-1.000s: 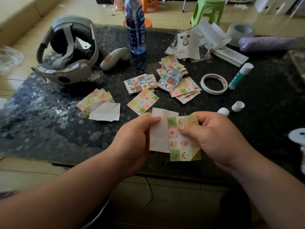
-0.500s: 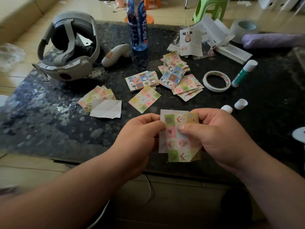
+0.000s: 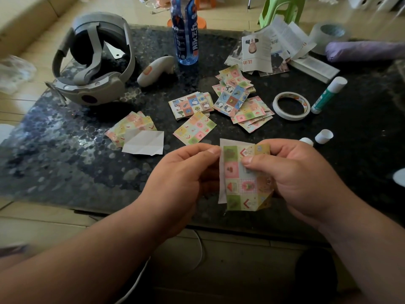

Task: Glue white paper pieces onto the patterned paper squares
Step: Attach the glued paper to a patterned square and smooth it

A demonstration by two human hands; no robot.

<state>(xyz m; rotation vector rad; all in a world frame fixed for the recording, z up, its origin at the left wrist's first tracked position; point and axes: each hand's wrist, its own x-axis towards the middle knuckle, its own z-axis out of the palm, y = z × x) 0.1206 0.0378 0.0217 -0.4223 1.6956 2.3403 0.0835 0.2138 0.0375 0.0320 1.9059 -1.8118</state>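
Your left hand (image 3: 182,172) pinches the left edge of the thin white paper piece (image 3: 222,185); your right hand (image 3: 295,178) grips the pastel patterned paper square (image 3: 241,183), thumb on its front. Both sheets hang between your hands, above the near edge of the dark speckled bench (image 3: 87,172). The white piece stands upright behind the square, showing only along its left and top, nearer your left hand.

head-worn view, angled down, close over table (image 3: 65,172)
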